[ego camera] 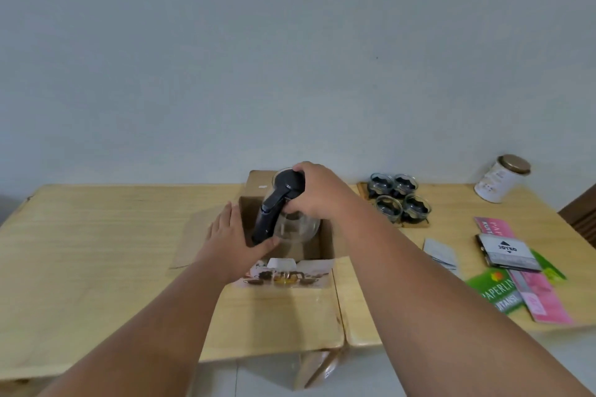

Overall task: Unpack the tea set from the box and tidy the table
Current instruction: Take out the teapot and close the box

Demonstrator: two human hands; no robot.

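Note:
An open cardboard box stands in the middle of the wooden table, its printed flap folded toward me. A glass teapot with a black lid and black handle hangs tilted in the box's opening. My right hand is closed over the lid and top of the teapot. My left hand lies against the box's left wall, thumb touching the lower end of the handle. Several small glass cups with dark bases stand on a wooden tray to the right of the box.
A white tin with a gold lid stands at the back right. Booklets and packets, pink, green and grey, lie along the right edge, with a folded paper beside them. A second table joins at the seam right of the box.

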